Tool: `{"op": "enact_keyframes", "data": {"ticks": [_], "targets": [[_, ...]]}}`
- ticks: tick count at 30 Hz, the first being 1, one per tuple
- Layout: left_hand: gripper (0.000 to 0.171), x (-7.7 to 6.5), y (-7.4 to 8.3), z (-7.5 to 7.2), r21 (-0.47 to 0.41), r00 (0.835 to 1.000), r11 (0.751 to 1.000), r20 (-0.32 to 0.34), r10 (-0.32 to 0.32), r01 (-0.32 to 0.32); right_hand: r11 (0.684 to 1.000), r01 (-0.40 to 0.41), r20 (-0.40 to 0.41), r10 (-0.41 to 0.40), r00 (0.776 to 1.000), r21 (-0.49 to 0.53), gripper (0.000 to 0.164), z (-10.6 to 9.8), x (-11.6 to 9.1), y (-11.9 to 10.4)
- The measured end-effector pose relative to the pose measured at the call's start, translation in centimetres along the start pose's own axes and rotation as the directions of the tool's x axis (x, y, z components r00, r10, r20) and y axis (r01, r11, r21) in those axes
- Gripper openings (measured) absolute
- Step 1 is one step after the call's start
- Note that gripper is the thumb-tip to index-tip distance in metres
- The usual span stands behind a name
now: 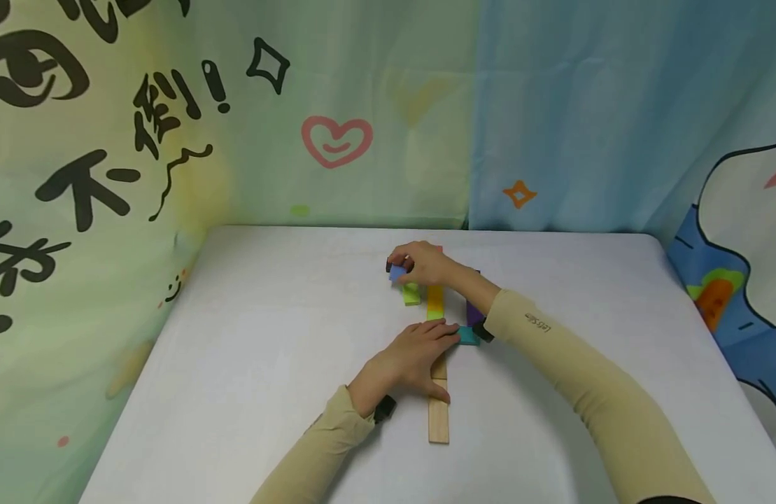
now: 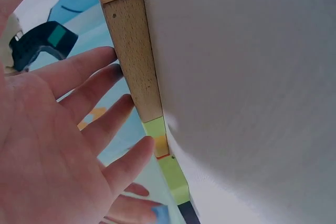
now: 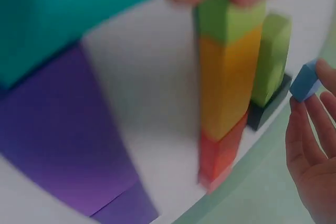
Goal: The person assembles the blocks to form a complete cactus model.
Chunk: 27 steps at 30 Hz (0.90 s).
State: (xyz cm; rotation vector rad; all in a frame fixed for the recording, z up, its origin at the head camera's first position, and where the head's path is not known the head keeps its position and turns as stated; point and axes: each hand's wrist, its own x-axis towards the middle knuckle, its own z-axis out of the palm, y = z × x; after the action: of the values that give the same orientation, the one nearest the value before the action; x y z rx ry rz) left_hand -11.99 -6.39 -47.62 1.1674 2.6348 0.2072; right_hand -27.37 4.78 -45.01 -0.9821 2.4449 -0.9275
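Small blue cuboid block: just above centre in the head view, pinched between thumb and fingertips of the right hand
Its long axis: too foreshortened to tell
Lime-green rectangular block: just below and right of the blue one; whether they touch is unclear
Yellow-orange upright-looking block: centre of the right-wrist view, left of the lime-green one
Left hand: farther from the blue block, lower in the head view, fingers extended and spread, fingertips against the natural-wood block row, grasping nothing
Sleeve lettering: right forearm, too small to read surely
Curtain: "不" legible at left, exclamation mark upper left
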Motion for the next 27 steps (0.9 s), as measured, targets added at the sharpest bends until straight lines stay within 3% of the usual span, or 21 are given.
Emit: {"op": "enact_keyframes", "data": {"ticks": [7, 12, 16, 19, 22, 27], "targets": [[0.103, 0.5, 0.6, 0.1, 0.008, 1.000, 1.000, 0.000, 0.008, -0.008, 0.995, 0.009, 0.105, 0.002, 0.994, -0.100, 0.040, 1.6, -0.7, -0.7], [0.103, 0.7, 0.8, 0.1, 0.010, 1.000, 1.000, 0.015, 0.004, -0.004, 0.992, -0.011, 0.066, 0.020, 0.998, -0.129, 0.040, 1.1, -2.2, -0.5], [0.104, 0.7, 0.8, -0.1, -0.010, 0.999, 1.000, 0.035, -0.011, 0.011, 0.985, -0.051, -0.023, 0.048, 0.999, -0.162, 0.041, -0.6, -4.6, -0.2], [0.103, 0.7, 0.8, -0.2, -0.025, 0.999, 0.999, 0.046, -0.018, 0.019, 0.973, -0.127, -0.062, 0.117, 0.991, -0.194, 0.046, -1.9, -7.3, 0.4], [0.104, 0.6, 0.6, -0.2, -0.029, 0.998, 0.999, 0.050, -0.023, 0.025, 0.953, -0.191, -0.059, 0.183, 0.981, -0.234, 0.053, -2.6, -9.9, 1.7], [0.105, 0.4, 0.2, -0.1, -0.041, 0.999, 0.999, 0.035, -0.014, 0.015, 0.937, -0.225, -0.034, 0.225, 0.974, -0.268, 0.062, -2.2, -12.4, 3.8]]}}
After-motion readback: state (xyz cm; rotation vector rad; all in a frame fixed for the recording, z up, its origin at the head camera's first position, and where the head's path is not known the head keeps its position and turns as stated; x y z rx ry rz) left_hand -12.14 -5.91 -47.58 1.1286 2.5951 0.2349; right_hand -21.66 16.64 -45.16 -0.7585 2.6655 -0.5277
